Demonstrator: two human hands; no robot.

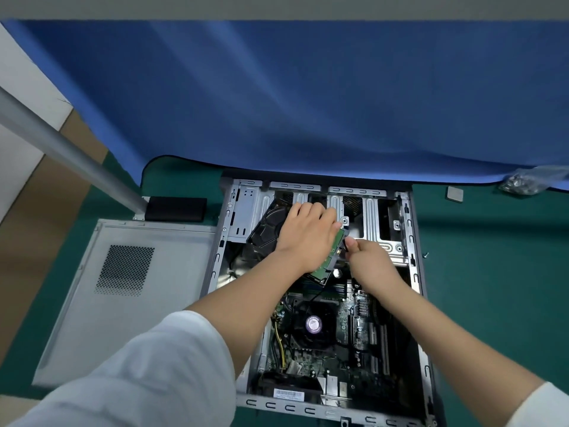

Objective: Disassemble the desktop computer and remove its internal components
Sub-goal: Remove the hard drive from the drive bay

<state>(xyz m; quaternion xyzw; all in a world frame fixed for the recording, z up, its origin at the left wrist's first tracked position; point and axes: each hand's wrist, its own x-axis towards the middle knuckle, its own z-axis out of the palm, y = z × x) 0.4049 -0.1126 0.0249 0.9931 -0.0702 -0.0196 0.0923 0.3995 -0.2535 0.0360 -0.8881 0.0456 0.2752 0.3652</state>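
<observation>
An open grey desktop case (220, 251) lies flat on the green mat. Inside it, near the far end, a hard drive (268, 232) with a black body and a green circuit board is tilted up. My left hand (303, 234) grips the drive from above. My right hand (368, 261) pinches a dark connector at the drive's right edge, thumb up. Closer to me the motherboard (360, 328) shows, with a black CPU fan (312, 326) and yellow wires (280, 346).
The removed grey side panel (123, 303) lies left of the case, with a black box (175, 208) and a metal pole (70, 149) beyond it. A blue cloth (308, 103) covers the far side. A small square part (455, 193), a bag of screws (520, 181) and a loose screw (425, 255) sit at right.
</observation>
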